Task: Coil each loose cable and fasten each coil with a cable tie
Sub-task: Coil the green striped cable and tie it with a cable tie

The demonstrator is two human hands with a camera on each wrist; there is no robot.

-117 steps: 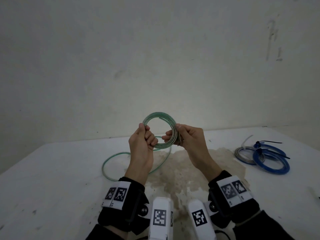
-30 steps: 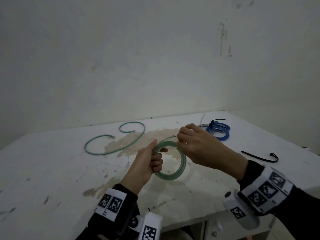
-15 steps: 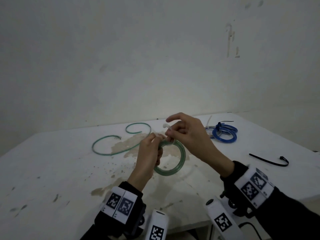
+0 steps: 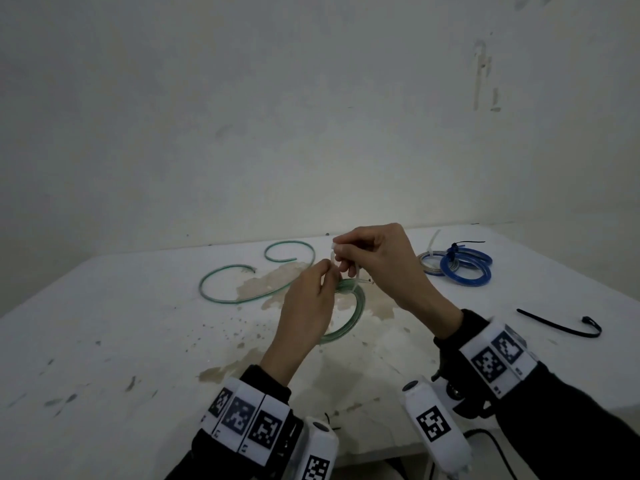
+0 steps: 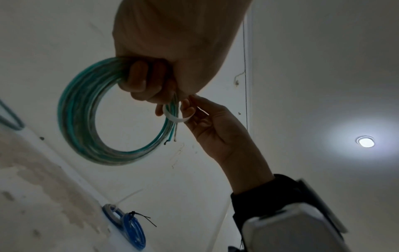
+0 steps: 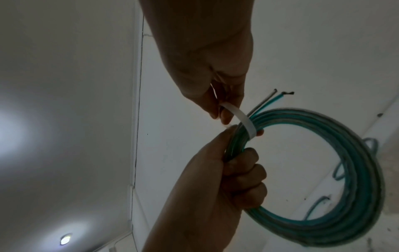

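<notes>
The left hand (image 4: 304, 310) grips the green coil (image 6: 336, 187) in curled fingers, above the table (image 4: 121, 341). Just above it, the right hand (image 4: 377, 261) pinches a white tie (image 6: 244, 119) looped round the coil's strands beside the left thumb.

The held coil (image 6: 356, 170) is green streaked with grey; the tie (image 6: 244, 119) looped round it is white; two blue coils (image 4: 465, 268) and a black tie (image 4: 557, 325) lie on the white table (image 4: 104, 341), stained brown; wristbands (image 4: 244, 419) bear black-and-white square markers.
</notes>
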